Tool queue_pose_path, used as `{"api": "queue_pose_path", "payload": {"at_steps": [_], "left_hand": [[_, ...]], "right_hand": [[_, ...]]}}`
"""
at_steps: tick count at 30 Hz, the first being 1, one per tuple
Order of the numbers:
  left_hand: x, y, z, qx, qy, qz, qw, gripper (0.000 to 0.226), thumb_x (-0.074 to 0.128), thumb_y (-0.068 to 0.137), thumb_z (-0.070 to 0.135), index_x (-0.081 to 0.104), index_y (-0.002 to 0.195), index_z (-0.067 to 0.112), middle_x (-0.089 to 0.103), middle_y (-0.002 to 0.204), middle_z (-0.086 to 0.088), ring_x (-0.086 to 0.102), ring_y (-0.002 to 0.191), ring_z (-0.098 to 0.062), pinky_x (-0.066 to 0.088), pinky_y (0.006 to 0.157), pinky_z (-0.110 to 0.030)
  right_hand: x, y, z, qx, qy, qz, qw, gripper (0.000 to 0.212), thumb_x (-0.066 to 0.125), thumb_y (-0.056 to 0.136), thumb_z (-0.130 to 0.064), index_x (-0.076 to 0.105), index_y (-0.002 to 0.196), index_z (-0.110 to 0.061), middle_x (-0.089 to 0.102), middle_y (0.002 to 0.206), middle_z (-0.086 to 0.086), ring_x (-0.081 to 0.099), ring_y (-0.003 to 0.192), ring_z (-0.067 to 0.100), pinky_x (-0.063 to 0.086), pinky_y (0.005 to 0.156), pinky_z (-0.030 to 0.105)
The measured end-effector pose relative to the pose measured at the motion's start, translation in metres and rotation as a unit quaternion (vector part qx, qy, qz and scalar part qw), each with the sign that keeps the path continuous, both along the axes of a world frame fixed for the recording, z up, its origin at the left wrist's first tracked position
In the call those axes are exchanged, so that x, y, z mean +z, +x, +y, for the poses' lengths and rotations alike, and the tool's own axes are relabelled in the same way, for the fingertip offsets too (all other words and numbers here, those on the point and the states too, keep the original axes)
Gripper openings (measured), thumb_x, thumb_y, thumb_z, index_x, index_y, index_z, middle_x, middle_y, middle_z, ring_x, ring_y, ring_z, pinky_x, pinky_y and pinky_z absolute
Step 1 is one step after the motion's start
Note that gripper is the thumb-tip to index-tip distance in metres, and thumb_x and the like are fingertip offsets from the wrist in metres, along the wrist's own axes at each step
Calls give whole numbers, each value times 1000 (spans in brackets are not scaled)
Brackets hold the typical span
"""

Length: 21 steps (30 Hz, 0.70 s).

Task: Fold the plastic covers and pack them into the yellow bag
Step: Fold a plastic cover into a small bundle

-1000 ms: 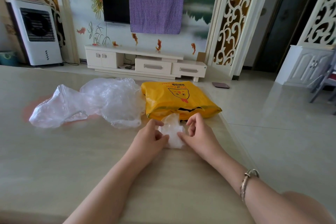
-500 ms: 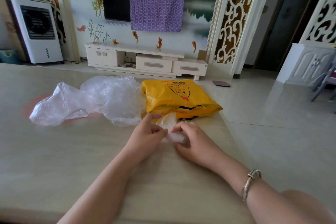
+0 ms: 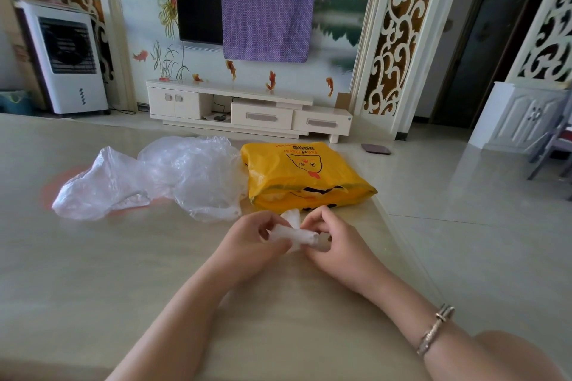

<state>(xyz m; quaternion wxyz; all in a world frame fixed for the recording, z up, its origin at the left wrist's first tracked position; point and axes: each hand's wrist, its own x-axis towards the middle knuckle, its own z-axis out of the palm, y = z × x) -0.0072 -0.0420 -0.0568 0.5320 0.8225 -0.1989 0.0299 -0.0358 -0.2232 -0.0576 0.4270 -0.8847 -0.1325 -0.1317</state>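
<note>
Here a small folded plastic cover (image 3: 295,233) is pinched between both hands just above the tabletop (image 3: 93,272), near its right edge. One end is gripped by the curled fingers of the left hand (image 3: 250,241), the other by those of the right hand (image 3: 334,241). Just beyond, the yellow bag (image 3: 303,176) is laid flat, and loose clear covers (image 3: 154,179) are heaped to its left, touching it.
</note>
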Motion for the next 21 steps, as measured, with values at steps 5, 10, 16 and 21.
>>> {"api": "queue_pose_path", "payload": {"at_steps": [5,10,16,21], "left_hand": [[-4,6,0,11,-45,60,997,6,69,85,10,69,88,15,72,82,-10,60,71,-15,46,68,-29],[-6,10,-2,58,-59,80,993,10,66,89,26,65,96,19,68,83,-5,62,76,-21,51,75,-39],[-6,12,-13,112,-15,71,991,14,64,89,24,58,100,18,67,88,-2,62,78,-15,48,66,-24],[-9,13,-18,149,45,42,987,15,62,87,22,53,100,24,60,85,3,59,86,-20,46,74,-30]], "right_hand": [[1,4,1,-9,53,10,999,13,68,86,-16,57,89,-22,65,89,-10,61,89,5,40,69,7],[-3,14,2,-30,63,30,997,7,64,91,-22,65,87,-17,66,84,-1,62,83,16,47,72,22],[-8,23,5,-95,78,44,991,7,64,91,-26,60,93,-20,71,77,1,62,71,17,44,60,24],[-10,26,8,-120,45,52,990,17,65,88,-24,51,99,-24,61,71,-1,51,60,9,38,53,20]]}}
